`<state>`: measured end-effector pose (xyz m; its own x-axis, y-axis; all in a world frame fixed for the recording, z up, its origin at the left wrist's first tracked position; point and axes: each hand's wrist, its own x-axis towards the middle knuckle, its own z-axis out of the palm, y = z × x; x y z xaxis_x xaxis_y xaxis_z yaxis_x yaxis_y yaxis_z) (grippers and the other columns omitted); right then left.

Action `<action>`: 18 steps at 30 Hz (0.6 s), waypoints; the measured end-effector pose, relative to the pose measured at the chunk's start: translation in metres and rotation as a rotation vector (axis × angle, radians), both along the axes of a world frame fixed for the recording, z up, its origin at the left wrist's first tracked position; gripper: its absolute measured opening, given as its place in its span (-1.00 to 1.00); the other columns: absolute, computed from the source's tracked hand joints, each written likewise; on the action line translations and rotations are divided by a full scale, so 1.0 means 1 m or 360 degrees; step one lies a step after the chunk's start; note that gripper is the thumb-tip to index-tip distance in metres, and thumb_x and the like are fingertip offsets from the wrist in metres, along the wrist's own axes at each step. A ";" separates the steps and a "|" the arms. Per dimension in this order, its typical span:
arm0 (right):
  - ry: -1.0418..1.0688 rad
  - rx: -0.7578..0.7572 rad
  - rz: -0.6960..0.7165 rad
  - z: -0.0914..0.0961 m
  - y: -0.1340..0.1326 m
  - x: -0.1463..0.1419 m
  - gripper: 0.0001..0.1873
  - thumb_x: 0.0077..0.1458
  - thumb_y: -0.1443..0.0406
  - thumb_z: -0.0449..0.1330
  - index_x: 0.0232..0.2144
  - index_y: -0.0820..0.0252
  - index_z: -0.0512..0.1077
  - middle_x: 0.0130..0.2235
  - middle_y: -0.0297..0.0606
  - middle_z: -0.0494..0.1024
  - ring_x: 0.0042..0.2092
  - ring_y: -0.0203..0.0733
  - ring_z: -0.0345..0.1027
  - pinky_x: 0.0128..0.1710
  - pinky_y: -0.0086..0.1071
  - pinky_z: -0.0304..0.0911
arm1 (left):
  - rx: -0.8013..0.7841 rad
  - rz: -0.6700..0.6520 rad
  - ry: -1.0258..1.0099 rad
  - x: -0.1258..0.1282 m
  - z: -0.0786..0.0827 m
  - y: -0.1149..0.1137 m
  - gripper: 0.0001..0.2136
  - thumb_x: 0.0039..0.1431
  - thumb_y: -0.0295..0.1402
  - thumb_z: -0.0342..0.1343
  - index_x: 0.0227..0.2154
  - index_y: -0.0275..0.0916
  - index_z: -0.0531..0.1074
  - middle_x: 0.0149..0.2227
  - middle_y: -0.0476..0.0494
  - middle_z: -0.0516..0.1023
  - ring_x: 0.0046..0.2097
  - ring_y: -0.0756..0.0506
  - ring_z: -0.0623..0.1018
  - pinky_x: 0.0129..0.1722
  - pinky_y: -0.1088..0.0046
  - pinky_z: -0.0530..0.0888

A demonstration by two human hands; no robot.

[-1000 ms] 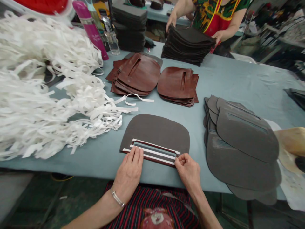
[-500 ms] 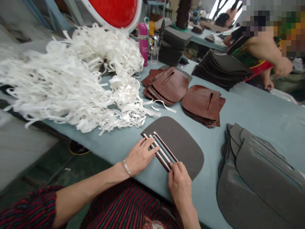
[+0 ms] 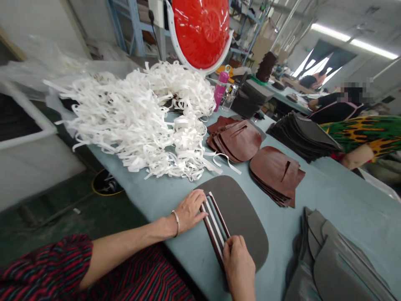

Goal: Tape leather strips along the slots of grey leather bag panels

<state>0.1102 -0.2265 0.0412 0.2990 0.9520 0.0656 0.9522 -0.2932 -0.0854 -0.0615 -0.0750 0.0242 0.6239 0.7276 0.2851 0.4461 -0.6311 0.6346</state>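
Note:
A dark grey rounded panel (image 3: pixel 241 213) lies on the blue-grey table (image 3: pixel 338 196) before me, with white tape strips (image 3: pixel 216 221) along its slot near the table's front edge. My left hand (image 3: pixel 189 211) lies flat with fingers stretched out on the strips' left end. My right hand (image 3: pixel 238 263) is closed in a pinch at the strips' right end, on the tape.
A big heap of white strips (image 3: pixel 140 117) covers the table's left. Two stacks of brown panels (image 3: pixel 241 140) (image 3: pixel 277 173) lie behind the grey one, a grey stack (image 3: pixel 332 267) at right. A person in a patterned sleeve (image 3: pixel 366 133) stands by a dark stack (image 3: pixel 302 133). Red fan (image 3: pixel 202 29), pink bottle (image 3: pixel 221 90).
The view has swung left and up, showing more of the room. Both hands stay on the strips at the panel's slot; the other person has shifted to the right.

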 end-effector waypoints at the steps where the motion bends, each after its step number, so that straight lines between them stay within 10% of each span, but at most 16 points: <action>1: 0.0008 0.0014 0.0030 -0.001 -0.001 0.002 -0.75 0.19 0.31 -0.09 -0.50 0.08 0.27 -0.45 -0.34 0.39 -0.52 -0.26 0.35 -0.56 -0.42 0.11 | -0.0024 0.0017 -0.0026 -0.001 0.001 0.000 -0.76 0.13 -0.35 0.13 -0.17 -0.23 0.27 -0.03 -0.23 0.34 0.14 -0.22 0.29 0.15 0.07 0.31; 10: 0.0356 -0.0006 -0.0106 -0.005 0.001 0.005 -0.80 0.18 0.18 0.04 -0.44 0.06 0.38 -0.52 -0.32 0.47 -0.45 -0.14 0.41 -0.47 -0.37 0.19 | -0.0101 -0.0018 -0.0037 -0.008 0.004 0.005 -0.74 0.10 -0.34 0.17 -0.19 -0.21 0.25 -0.03 -0.21 0.34 0.13 -0.20 0.30 0.15 0.14 0.31; 18: 0.0208 0.0372 0.0092 -0.008 0.065 -0.036 -0.79 0.21 0.34 -0.02 -0.36 0.15 0.40 -0.38 -0.18 0.46 -0.29 -0.06 0.32 -0.34 -0.29 0.17 | -0.0096 -0.0035 -0.0041 -0.008 0.004 0.005 -0.77 0.12 -0.33 0.14 -0.20 -0.23 0.26 -0.03 -0.23 0.33 0.12 -0.22 0.30 0.15 0.12 0.29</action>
<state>0.0739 -0.1616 0.0332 0.2650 0.9312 0.2502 0.9432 -0.1964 -0.2679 -0.0697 -0.0698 0.0279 0.6331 0.7302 0.2570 0.4155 -0.6007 0.6830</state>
